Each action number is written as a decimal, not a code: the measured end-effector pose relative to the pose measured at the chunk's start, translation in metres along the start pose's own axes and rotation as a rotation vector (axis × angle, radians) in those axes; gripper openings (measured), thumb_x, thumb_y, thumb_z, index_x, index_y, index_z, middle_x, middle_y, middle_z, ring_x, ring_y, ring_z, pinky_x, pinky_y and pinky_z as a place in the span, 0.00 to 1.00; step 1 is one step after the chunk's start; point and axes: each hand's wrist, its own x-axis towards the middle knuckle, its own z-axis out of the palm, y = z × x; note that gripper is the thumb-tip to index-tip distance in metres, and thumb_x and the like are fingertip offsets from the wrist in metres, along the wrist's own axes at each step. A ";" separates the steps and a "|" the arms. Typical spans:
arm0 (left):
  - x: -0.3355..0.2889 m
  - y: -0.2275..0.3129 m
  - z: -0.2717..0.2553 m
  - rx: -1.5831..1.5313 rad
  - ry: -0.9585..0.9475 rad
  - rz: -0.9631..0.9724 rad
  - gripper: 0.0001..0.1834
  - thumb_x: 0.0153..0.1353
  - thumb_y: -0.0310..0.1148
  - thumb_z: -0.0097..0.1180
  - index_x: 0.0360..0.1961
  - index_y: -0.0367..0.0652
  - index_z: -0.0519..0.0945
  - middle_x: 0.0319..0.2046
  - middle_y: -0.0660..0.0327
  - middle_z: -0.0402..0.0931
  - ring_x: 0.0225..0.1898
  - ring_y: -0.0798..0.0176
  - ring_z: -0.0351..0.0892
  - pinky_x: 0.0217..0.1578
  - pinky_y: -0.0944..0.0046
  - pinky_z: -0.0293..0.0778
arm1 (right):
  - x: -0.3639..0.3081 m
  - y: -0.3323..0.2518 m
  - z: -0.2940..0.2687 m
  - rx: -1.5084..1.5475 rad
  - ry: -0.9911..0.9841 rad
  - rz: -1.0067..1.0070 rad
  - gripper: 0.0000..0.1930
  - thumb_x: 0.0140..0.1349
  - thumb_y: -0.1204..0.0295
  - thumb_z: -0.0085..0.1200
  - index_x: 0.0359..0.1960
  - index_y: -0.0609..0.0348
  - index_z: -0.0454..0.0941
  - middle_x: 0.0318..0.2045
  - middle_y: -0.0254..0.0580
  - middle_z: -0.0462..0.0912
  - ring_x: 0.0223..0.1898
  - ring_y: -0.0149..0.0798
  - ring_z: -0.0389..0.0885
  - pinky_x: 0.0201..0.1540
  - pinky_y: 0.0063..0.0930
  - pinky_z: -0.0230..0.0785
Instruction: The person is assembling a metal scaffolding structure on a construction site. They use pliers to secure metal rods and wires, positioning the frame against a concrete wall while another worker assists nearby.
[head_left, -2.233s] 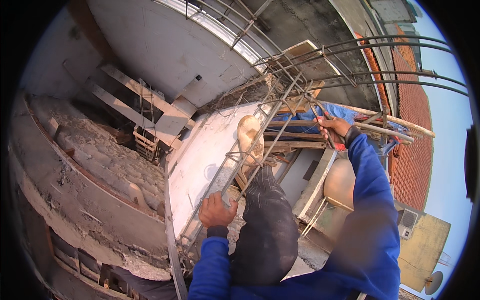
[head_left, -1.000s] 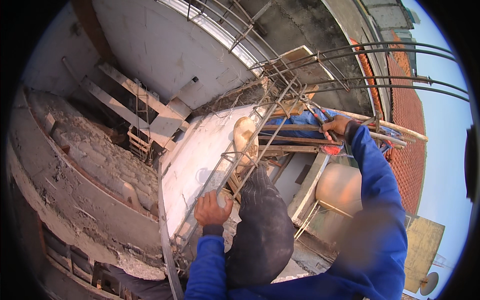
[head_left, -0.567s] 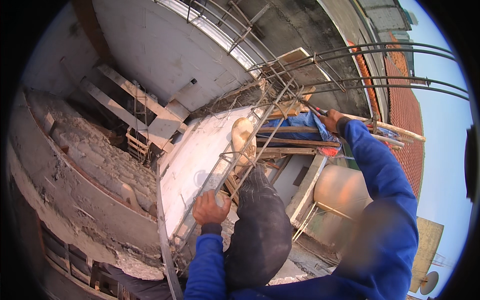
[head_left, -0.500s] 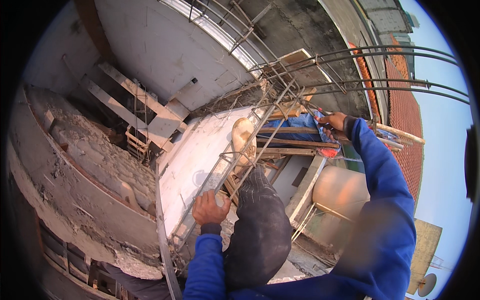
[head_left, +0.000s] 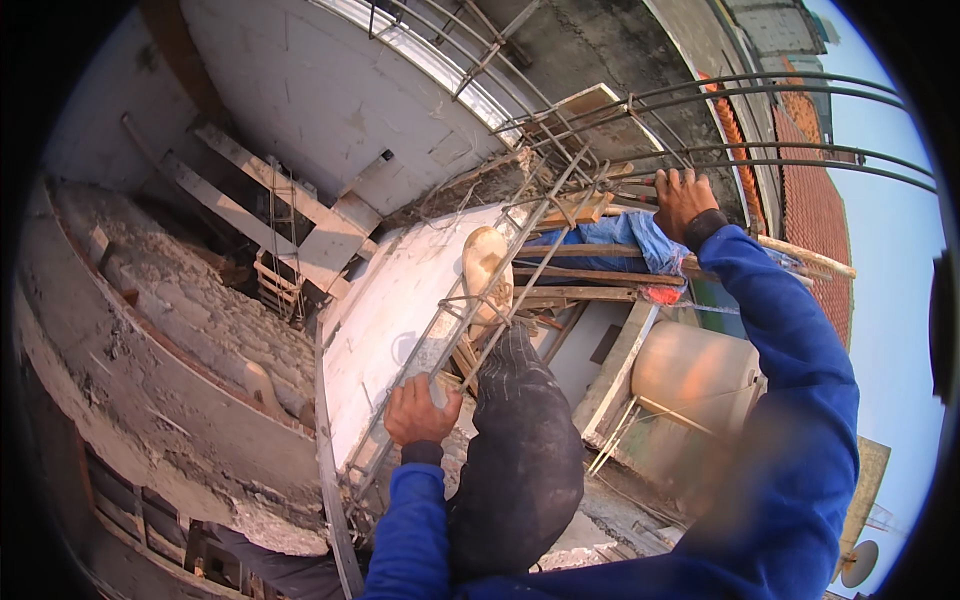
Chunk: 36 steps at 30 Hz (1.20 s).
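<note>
A long steel rebar cage [head_left: 545, 215] runs diagonally over a white panel [head_left: 385, 320]. My left hand [head_left: 420, 410] is closed round a bar at its lower end. Farther up and to the right, my right hand [head_left: 685, 203] is curled with its knuckles up, just under the bent rebars [head_left: 760, 155] that sweep off to the right. A slim red-handled tool [head_left: 636, 181] sticks out leftward from its fingers; most of it is hidden. My foot, in a tan, dusty shoe [head_left: 485, 270], stands by the cage between the two hands.
Wooden planks [head_left: 590, 276] and blue cloth [head_left: 625, 240] lie beneath my right hand. A big tan tank [head_left: 690, 370] stands below them. To the left are a rough concrete ledge [head_left: 170, 390] and a deep drop with timber boards [head_left: 250, 190].
My right hand has moved up and away from the blue cloth to the rebars, turning its knuckles upward. My left hand keeps its hold on the cage.
</note>
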 end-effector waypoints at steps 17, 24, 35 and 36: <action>-0.002 -0.002 0.002 0.001 -0.045 0.018 0.16 0.43 0.48 0.60 0.28 0.49 0.76 0.23 0.64 0.73 0.29 0.57 0.74 0.28 0.56 0.73 | -0.007 -0.011 0.014 2.145 -1.198 0.877 0.05 0.69 0.66 0.46 0.43 0.48 0.71 0.22 0.33 0.71 0.19 0.28 0.69 0.21 0.25 0.65; 0.000 0.000 0.003 0.008 -0.027 0.010 0.15 0.44 0.47 0.60 0.27 0.48 0.76 0.22 0.63 0.73 0.28 0.56 0.74 0.28 0.55 0.73 | -0.014 -0.092 0.014 2.213 -0.832 1.088 0.06 0.60 0.78 0.53 0.36 0.66 0.69 0.21 0.38 0.74 0.19 0.32 0.73 0.21 0.32 0.71; -0.001 0.001 0.004 -0.026 -0.015 -0.023 0.14 0.47 0.46 0.59 0.26 0.48 0.77 0.22 0.62 0.74 0.27 0.55 0.75 0.26 0.54 0.71 | -0.014 -0.136 0.020 2.131 -0.636 1.189 0.05 0.57 0.77 0.55 0.28 0.67 0.73 0.20 0.43 0.76 0.19 0.37 0.77 0.20 0.32 0.75; 0.000 -0.001 0.005 -0.021 -0.003 -0.017 0.14 0.46 0.47 0.59 0.26 0.49 0.76 0.23 0.63 0.74 0.28 0.56 0.75 0.27 0.54 0.72 | -0.012 -0.137 0.015 2.099 -0.627 1.186 0.05 0.57 0.77 0.55 0.29 0.67 0.73 0.20 0.43 0.76 0.19 0.37 0.77 0.19 0.32 0.75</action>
